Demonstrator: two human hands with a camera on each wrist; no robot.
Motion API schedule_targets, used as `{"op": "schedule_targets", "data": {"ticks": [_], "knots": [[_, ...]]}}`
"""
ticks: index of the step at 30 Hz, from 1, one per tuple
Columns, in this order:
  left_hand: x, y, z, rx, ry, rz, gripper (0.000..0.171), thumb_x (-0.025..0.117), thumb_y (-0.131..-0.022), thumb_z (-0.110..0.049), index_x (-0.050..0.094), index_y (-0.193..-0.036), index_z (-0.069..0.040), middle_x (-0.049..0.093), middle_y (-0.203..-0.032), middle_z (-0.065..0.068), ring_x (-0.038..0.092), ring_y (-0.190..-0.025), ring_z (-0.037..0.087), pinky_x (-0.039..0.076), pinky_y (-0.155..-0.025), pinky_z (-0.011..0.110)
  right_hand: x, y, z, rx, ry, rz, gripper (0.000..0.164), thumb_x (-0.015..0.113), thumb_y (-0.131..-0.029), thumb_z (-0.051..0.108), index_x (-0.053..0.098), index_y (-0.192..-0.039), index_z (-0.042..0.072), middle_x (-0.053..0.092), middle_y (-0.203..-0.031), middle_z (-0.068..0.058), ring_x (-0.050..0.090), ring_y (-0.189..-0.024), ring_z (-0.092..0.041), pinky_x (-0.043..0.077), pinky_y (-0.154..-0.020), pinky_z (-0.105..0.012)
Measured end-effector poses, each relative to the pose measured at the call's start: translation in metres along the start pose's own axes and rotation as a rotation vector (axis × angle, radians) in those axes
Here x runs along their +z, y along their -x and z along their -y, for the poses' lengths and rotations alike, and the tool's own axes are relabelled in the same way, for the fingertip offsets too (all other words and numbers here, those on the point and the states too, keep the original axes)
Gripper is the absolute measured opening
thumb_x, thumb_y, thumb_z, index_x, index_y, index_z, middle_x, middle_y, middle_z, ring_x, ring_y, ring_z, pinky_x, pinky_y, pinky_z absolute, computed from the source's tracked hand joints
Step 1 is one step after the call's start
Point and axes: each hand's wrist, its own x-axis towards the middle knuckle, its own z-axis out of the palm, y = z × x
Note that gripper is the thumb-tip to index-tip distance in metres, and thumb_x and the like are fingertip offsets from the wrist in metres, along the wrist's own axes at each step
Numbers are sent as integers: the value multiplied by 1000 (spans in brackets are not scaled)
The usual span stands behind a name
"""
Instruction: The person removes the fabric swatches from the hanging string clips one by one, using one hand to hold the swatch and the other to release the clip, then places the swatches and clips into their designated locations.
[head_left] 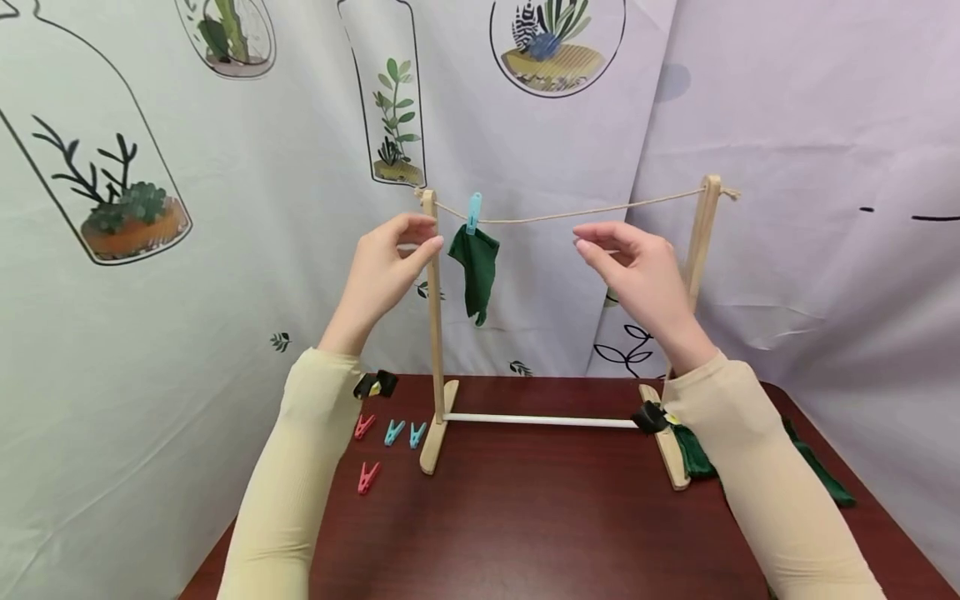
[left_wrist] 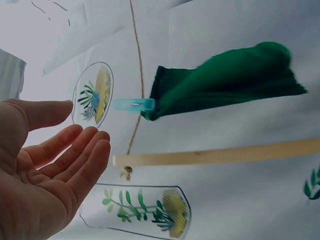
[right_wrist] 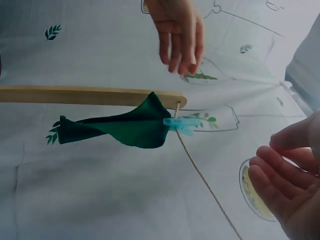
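Observation:
A dark green sock-like cloth hangs from a rope near its left end, fastened by a light blue clothespin. My left hand is raised beside the left wooden post, thumb apart from the loosely bent fingers and nothing between them. To the right of the cloth, my right hand hovers just below the rope, also holding nothing. In the left wrist view the clothespin and cloth are away from the left fingers. The right wrist view shows both hands apart from the cloth.
Two red clothespins and two light blue clothespins lie on the dark red table, left of the stand. A white rod joins the stand's wooden feet. More green cloth lies at right, partly behind the right sleeve.

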Motion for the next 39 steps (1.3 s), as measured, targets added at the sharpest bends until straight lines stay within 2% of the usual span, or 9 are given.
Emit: {"op": "schedule_targets", "data": {"ticks": [8,14,23,32,39], "knots": [[9,-35,-19,-13,-5,41,36,67,-99,-25,64,-128,-3,67,-124,12,64,-115,19,51,-99,30,19,-20,6,2,38,24,26,69,-98,25,74,-119,11,74,-112,-3,68,-98,-9,53,-85,-24],[15,-53,-22,-77,-53,122,44,64,-100,-30,59,-137,-6,62,-136,11,60,-124,21,48,-103,35,38,-33,0,-13,104,101,24,67,-98,20,75,-117,9,74,-111,-6,70,-99,-17,55,-86,-31],[20,-73,-26,-159,-129,243,54,62,-101,-37,52,-145,-10,52,-148,5,50,-136,19,40,-111,34,56,-44,-10,81,149,208,26,66,-99,23,73,-120,10,73,-117,-5,68,-107,-20,55,-86,-39],[28,-84,-26,-190,-121,344,55,62,-101,-30,45,-149,-7,49,-151,12,48,-138,24,41,-111,40,67,-53,-23,175,132,284,31,66,-99,26,70,-125,9,72,-120,-6,66,-111,-20,53,-92,-38],[27,-82,-26,-188,-98,334,52,62,-101,-23,46,-148,-7,51,-149,14,52,-134,26,44,-108,42,77,-57,-26,198,100,307,34,67,-99,27,69,-127,9,71,-122,-7,65,-113,-20,52,-94,-38]]}}
